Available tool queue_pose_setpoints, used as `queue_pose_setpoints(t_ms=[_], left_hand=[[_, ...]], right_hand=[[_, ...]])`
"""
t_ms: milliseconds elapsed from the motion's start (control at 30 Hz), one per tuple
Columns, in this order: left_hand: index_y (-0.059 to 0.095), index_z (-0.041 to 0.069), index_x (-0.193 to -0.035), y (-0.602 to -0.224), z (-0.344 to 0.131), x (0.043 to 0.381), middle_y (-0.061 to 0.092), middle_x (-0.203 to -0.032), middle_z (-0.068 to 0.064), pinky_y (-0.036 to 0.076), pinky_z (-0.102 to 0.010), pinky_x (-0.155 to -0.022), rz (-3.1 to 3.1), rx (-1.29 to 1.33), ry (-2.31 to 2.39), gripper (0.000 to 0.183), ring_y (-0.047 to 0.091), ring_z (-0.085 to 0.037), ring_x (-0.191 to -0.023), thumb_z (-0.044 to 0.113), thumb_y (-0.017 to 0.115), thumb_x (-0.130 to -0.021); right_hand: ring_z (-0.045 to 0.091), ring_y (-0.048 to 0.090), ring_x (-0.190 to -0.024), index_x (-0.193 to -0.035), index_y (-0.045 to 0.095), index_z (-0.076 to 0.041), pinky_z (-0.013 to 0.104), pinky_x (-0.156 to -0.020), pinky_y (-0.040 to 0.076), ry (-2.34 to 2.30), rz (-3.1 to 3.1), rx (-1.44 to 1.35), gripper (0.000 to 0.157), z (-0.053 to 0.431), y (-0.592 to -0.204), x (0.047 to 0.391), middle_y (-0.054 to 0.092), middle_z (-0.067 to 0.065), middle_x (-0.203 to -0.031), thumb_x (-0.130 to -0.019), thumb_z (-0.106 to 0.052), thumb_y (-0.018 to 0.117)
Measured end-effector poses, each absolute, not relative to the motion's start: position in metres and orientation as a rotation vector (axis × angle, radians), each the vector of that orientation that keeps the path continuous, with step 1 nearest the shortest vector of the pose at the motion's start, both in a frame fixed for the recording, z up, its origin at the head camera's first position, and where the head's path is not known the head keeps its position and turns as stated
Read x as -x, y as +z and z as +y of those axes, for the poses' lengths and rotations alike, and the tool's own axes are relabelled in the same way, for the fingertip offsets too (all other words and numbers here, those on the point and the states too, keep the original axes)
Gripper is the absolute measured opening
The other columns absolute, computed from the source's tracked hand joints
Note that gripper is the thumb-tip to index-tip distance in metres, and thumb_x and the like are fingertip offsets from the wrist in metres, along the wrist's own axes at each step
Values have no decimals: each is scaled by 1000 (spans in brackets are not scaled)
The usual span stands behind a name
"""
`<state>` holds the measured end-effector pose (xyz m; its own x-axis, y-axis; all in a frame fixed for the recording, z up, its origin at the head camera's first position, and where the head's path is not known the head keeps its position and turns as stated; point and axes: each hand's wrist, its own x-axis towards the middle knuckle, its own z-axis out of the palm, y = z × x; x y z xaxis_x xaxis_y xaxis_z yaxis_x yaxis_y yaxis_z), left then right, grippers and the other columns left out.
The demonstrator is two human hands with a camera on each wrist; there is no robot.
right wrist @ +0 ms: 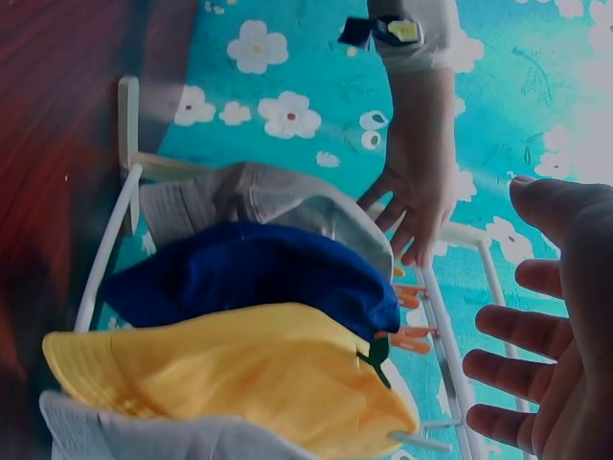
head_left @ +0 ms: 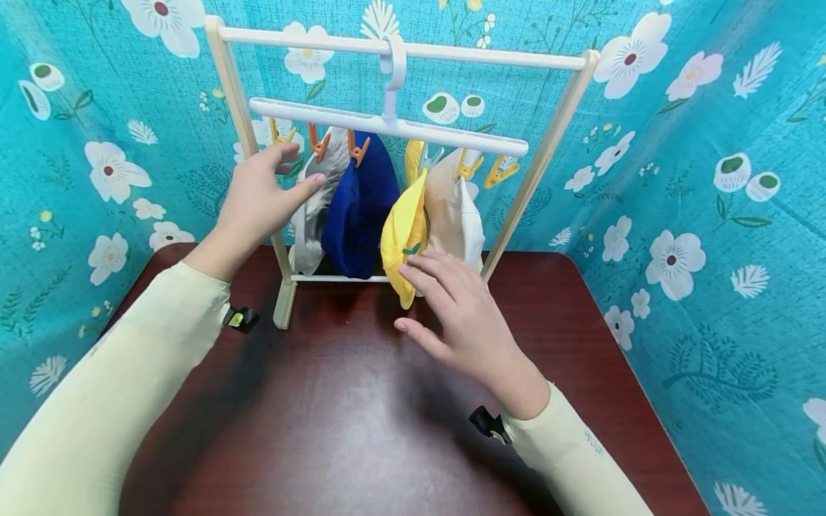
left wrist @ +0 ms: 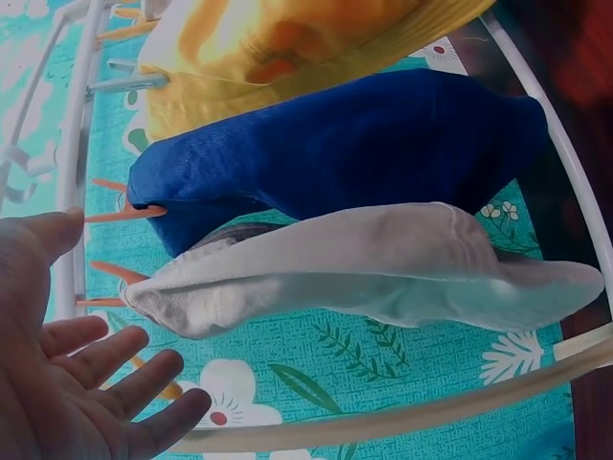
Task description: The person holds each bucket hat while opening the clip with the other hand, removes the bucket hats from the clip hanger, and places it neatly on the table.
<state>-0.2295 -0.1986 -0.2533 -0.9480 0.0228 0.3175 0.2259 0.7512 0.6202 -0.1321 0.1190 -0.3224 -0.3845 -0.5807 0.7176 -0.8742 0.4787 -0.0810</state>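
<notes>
Several bucket hats hang by clips from a white hanger (head_left: pixel 323 111): a light grey hat (left wrist: pixel 335 264), a blue hat (left wrist: pixel 364 144), a yellow hat (right wrist: pixel 230 369) and a pale beige hat (head_left: pixel 444 204). My left hand (head_left: pixel 261 190) is at the hanger's left end, beside the orange clips (head_left: pixel 319 142), its fingers spread and holding nothing. Lower and to the right, my right hand (head_left: pixel 461 315) reaches in front of the yellow hat with loosely bent fingers. In the right wrist view that hand's palm is bare and apart from the hats.
The hanger hooks over the top bar (head_left: pixel 490 56) of a small wooden rack standing on a dark red table (head_left: pixel 335 430). Yellow clips (head_left: pixel 501 172) sit at the hanger's right end. Behind and beside it hangs a turquoise floral cloth (head_left: pixel 697 186).
</notes>
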Motion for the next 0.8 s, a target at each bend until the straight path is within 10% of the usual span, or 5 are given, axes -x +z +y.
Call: queue_pose_setpoints(t_ms=[800], left_hand=[[34,17,-160,-249,-190,252,46,-158,-5,49,-52,-106,-2658,151,-1113,80,53,-27,-138,58,60,-97]], right_hand=[[27,51,-137,-145,57,-10,45,-118,36,576,-2210,-1221,61,72,-348,138,57,9,-144,-96,-44,69]])
